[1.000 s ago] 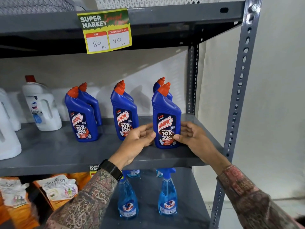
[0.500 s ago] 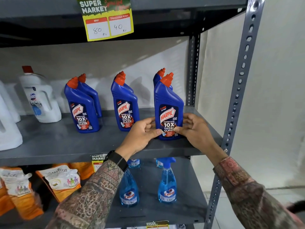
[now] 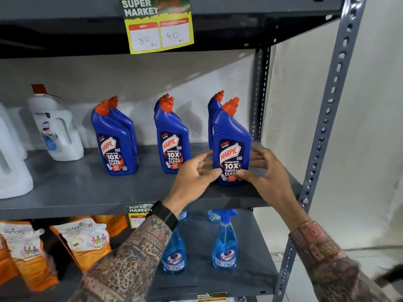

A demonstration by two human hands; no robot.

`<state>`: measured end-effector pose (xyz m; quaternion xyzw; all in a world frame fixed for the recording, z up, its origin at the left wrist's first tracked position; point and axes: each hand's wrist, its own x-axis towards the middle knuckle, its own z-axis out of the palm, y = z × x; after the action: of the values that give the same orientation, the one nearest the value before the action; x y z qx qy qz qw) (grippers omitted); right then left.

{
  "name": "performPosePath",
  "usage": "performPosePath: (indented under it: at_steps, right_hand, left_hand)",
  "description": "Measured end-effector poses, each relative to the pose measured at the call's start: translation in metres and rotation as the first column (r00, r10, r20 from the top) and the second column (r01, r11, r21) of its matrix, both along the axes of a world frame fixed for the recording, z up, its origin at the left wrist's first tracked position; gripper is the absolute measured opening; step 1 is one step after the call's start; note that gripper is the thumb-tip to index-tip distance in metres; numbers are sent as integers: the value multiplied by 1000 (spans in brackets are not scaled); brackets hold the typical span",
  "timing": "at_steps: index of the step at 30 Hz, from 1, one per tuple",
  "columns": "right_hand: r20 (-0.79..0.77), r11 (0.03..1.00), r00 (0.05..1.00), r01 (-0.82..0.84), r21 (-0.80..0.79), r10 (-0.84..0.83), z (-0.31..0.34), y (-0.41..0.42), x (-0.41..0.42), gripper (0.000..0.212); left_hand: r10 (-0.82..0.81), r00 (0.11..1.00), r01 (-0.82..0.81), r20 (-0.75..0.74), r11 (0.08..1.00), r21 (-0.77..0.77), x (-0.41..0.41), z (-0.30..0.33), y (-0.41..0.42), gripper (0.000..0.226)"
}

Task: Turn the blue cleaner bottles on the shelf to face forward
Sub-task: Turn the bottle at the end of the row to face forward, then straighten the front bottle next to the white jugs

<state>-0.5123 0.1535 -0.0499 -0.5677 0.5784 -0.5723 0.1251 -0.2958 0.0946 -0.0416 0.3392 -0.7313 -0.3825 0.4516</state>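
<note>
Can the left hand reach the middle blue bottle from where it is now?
Probably yes. The left hand is just right of the middle blue bottle, and nothing stands between them; it would first have to leave the right blue bottle.

both hands gripping rightmost blue bottle, label forward, grey shelf

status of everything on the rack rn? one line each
Right front blue bottle: upright, label forward, thumbs on its base.
Middle front blue bottle: upright, label forward.
Left front blue bottle: upright, label angled slightly.
Left hand: fingers behind the bottle.
Right hand: fingers spread beside the bottle.
White jug: upright, capped.
Spray bottles: upright, lower shelf.
</note>
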Motion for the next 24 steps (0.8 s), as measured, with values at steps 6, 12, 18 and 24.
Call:
performPosePath:
  at_steps: [6, 12, 18, 24]
  right_hand:
    - [52, 964, 981, 192, -186, -186, -14, 17, 41, 36]
    - [-14, 997, 1000, -2, -78, 1, -6, 7, 116, 28]
    - [-23, 998, 999, -44, -41, 43, 17, -49, 163, 64]
    - [51, 985, 992, -125, 116, 120, 26, -87, 165, 61]
  left_hand:
    - [118, 993, -117, 3, 989, -87, 47, 1, 4, 40]
    - [275, 943, -291, -187, 955, -63, 107, 1, -12, 27]
    - [311, 945, -316, -100, 948, -36, 124, 19, -46, 45]
    - [62, 998, -65, 31, 992, 112, 112, 28, -71, 57]
